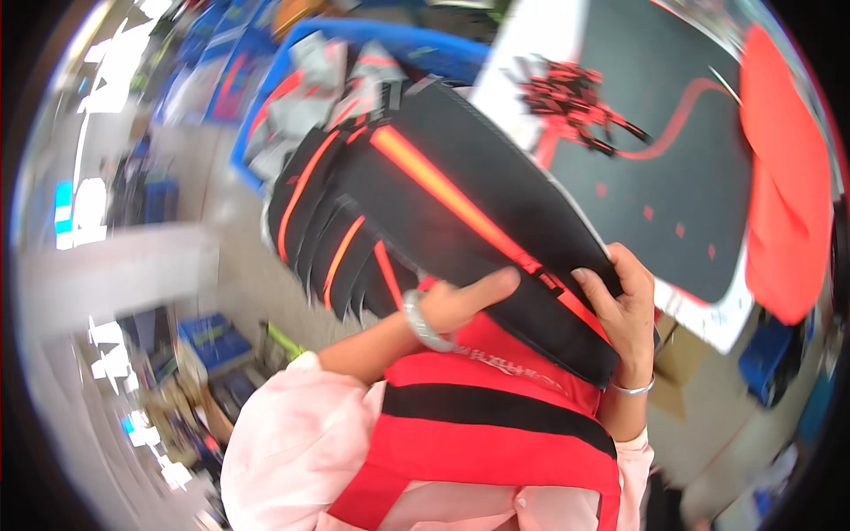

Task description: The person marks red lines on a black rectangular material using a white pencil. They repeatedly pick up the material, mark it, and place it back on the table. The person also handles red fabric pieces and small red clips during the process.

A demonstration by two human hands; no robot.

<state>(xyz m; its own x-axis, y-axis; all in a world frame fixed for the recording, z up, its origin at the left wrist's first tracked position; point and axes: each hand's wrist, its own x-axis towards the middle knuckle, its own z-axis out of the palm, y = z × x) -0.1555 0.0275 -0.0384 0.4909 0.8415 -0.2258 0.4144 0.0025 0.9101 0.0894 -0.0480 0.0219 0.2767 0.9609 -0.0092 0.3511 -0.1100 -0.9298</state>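
A long black fabric panel (443, 186) with an orange zipper strip (460, 199) down its length slants across in front of me. My right hand (624, 301) grips its right edge near the lower end, thumb on top and fingers curled round the edge. My left hand (469, 301) is at the near edge, thumb over the panel; its other fingers are hidden, and it appears to hold the panel. Several similar black pieces with orange strips (341, 261) hang in layers to the left.
A blue bin (398, 44) with grey and orange pieces (301, 102) stands behind the panel. At right, a white table (708, 323) bears a dark mat (655, 203), a bundle of black-and-red zipper pulls (575, 97) and red-orange fabric (784, 195). Blue boxes (212, 341) lie at left.
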